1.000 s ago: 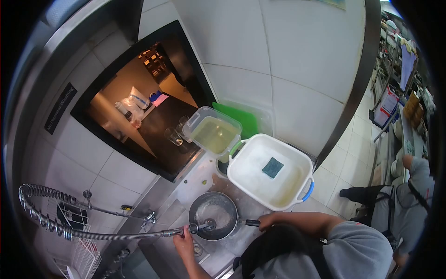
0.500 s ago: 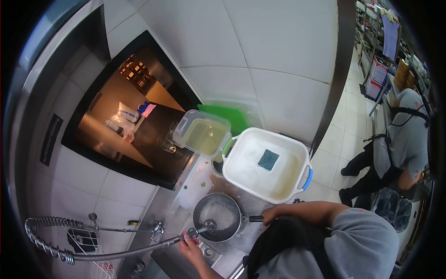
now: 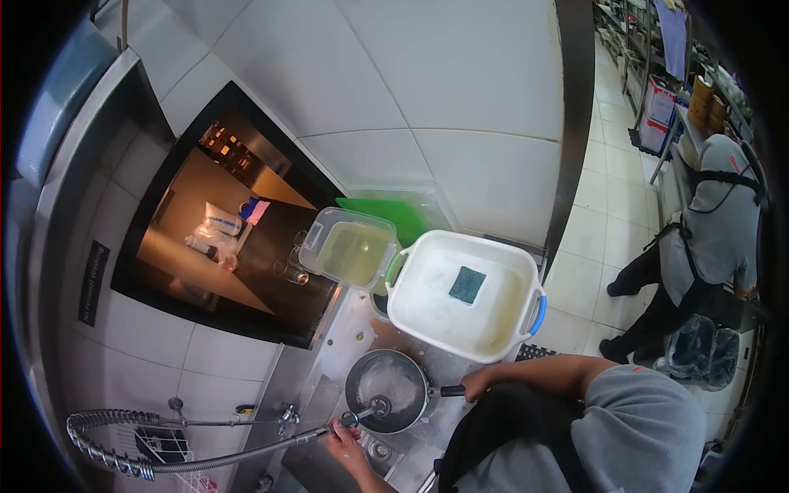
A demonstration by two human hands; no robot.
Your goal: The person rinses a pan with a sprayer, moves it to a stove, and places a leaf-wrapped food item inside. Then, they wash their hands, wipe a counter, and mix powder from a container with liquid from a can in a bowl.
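Note:
My left hand is wrapped round the handle of a metal spray hose, whose head points down into a dark round pan. Whitish water or foam covers the pan's bottom. With my right hand I grip the end of the pan's black handle. The pan is over the steel sink counter. Just beyond it stands a white basin with a dark green scouring pad inside.
A clear plastic container of yellowish liquid stands left of the basin, before a green board. A wall opening with glasses lies further left. Another person stands in the aisle at right, near shelves and a black bag.
The view has shifted slightly. The spray head now sits nearer the pan's lower right part. Both hands keep their holds. At right, the other person has bent or turned a little.

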